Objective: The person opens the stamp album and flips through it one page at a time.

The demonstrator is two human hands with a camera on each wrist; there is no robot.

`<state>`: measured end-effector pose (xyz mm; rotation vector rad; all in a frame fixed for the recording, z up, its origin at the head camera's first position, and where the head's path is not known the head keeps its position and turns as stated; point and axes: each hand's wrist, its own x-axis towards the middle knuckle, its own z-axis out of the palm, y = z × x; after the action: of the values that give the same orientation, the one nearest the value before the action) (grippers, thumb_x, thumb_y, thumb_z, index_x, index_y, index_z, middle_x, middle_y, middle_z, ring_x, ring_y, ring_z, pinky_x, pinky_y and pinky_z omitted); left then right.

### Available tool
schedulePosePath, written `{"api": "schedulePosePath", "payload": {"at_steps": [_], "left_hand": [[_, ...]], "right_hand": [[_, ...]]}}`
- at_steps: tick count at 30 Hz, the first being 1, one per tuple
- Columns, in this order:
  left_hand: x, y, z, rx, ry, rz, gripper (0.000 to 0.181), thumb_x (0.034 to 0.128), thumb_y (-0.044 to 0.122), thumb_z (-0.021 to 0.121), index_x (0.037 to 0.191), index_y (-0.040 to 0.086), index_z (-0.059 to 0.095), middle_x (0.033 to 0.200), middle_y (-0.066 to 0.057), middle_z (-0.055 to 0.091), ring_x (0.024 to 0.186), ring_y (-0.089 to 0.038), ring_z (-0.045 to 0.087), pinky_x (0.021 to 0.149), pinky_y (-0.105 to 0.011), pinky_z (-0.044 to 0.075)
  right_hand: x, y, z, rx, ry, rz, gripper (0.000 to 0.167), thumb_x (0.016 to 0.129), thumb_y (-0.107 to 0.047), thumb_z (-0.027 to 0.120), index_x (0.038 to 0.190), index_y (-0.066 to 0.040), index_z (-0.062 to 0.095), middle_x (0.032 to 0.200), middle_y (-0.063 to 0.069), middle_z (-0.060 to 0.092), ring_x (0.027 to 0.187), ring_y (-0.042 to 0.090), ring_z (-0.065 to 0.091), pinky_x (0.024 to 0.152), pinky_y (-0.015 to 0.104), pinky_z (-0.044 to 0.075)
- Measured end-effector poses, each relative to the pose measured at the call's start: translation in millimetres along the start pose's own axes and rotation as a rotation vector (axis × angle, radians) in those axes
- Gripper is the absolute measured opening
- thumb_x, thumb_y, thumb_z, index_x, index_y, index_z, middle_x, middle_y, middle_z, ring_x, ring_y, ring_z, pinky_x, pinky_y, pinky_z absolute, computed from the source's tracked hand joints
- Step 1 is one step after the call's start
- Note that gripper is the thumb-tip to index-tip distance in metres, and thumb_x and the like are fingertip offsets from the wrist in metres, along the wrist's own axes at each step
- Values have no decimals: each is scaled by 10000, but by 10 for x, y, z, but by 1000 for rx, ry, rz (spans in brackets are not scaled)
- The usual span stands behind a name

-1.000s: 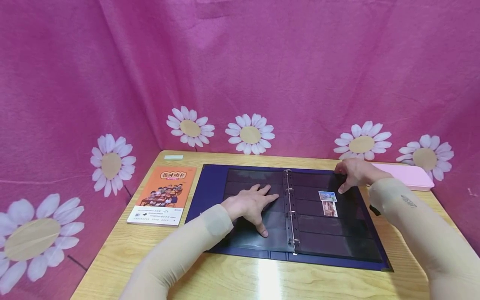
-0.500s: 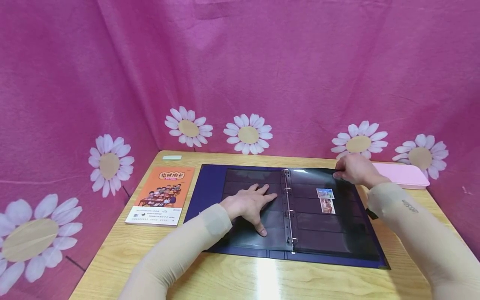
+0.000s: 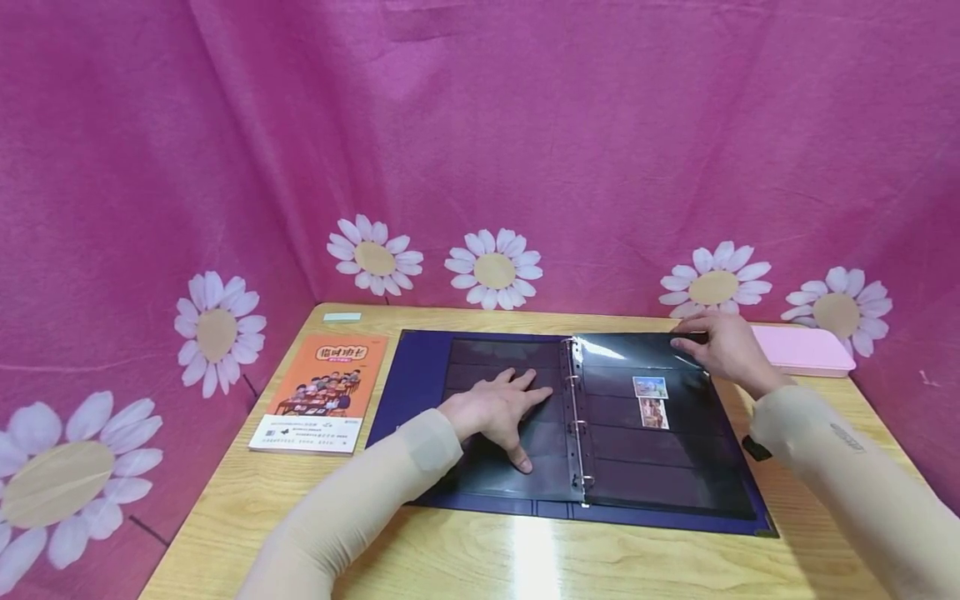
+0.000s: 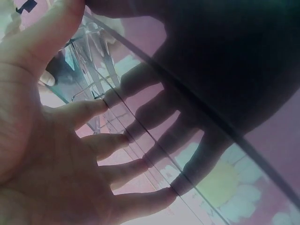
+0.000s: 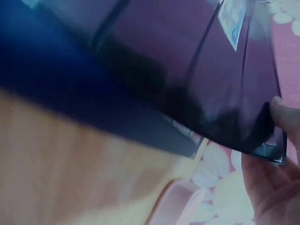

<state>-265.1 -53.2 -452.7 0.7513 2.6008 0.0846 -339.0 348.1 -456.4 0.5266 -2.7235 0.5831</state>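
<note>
A blue ring-binder stamp album (image 3: 412, 367) lies spread on the table. My left hand (image 3: 498, 410) rests on its left black page (image 3: 510, 354) with the fingers spread; the left wrist view shows their tips meeting their reflection in the glossy sheet. At the upper outer corner of the right black page (image 3: 660, 471), my right hand (image 3: 723, 350) pinches the sheet between thumb and fingers. In the right wrist view that page (image 5: 154, 61) bows up off the cover. Two stamps, one blue-toned (image 3: 649, 387) and one brownish (image 3: 654, 413), sit in its strips.
An orange book (image 3: 326, 383) lies left of the album, with a small pale strip (image 3: 342, 317) behind it. A pink case (image 3: 802, 350) is beyond my right hand. Metal rings (image 3: 576, 427) run along the album's middle. A pink flowered cloth (image 3: 600, 167) hangs behind the table.
My right hand has taken hold of the right page's top corner and lifted it a little, the stamps shifting slightly with it. My left hand has stayed in place.
</note>
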Motion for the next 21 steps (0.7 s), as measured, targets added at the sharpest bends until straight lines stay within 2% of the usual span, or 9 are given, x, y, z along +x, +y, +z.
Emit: {"api": "schedulePosePath", "payload": {"at_steps": [2, 4, 6, 9, 12, 15, 18, 21], "left_hand": [[-3, -7, 3, -6, 1, -2, 1297, 737, 636, 1002, 1789, 405, 279, 1923, -13, 151, 1789, -369, 145, 1381, -659, 315], [-4, -12, 6, -6, 2, -4, 1299, 735, 635, 1003, 1789, 405, 279, 1923, -15, 151, 1789, -369, 144, 1380, -661, 315], [-3, -15, 10, -7, 2, -3, 1299, 735, 633, 1004, 1789, 404, 280, 1923, -15, 152, 1789, -370, 144, 1380, -662, 316], [1, -16, 19, -5, 1, -6, 1298, 735, 635, 1002, 1789, 409, 278, 1924, -8, 150, 1791, -364, 139, 1382, -657, 314], [8, -13, 31, -11, -1, -8, 1296, 736, 630, 1005, 1788, 412, 280, 1924, 0, 147, 1793, -358, 130, 1388, -652, 304], [14, -1, 34, -9, -2, -10, 1296, 736, 636, 1004, 1787, 420, 278, 1924, 7, 144, 1794, -352, 126, 1391, -644, 301], [14, 7, 27, -7, 0, -9, 1296, 737, 635, 1005, 1788, 412, 279, 1925, 0, 142, 1794, -356, 125, 1388, -647, 304], [10, 8, 20, -14, 1, -5, 1297, 739, 622, 1008, 1790, 394, 283, 1925, -15, 143, 1793, -366, 123, 1386, -660, 299]], "right_hand": [[-32, 2, -5, 40, -3, 42, 347, 919, -153, 932, 1222, -13, 836, 1154, 248, 823, 933, 404, 709, 776, 479, 565], [-64, 11, -23, 80, -31, 105, 469, 922, -169, 935, 1333, -14, 773, 1148, 272, 784, 857, 316, 660, 696, 372, 488], [-100, 22, -51, 110, -59, 166, 597, 925, -198, 937, 1437, -10, 694, 1112, 265, 741, 847, 245, 624, 680, 302, 443], [-167, 51, -92, 157, -107, 245, 759, 940, -232, 930, 1563, -21, 553, 1045, 200, 675, 880, 199, 639, 673, 286, 466], [-257, 73, -123, 191, -146, 266, 863, 937, -229, 935, 1636, -46, 464, 1040, 174, 668, 891, 173, 649, 679, 262, 485], [-389, 85, -146, 222, -202, 238, 835, 931, -193, 937, 1632, -49, 506, 1126, 227, 690, 971, 205, 678, 707, 233, 509], [-540, 90, -174, 268, -273, 226, 730, 949, -187, 917, 1580, -23, 588, 1227, 239, 690, 1032, 165, 657, 730, 221, 528], [-676, 65, -236, 394, -349, 270, 664, 979, -160, 880, 1559, 4, 603, 1261, 216, 657, 958, 90, 662, 710, 270, 592]]}}
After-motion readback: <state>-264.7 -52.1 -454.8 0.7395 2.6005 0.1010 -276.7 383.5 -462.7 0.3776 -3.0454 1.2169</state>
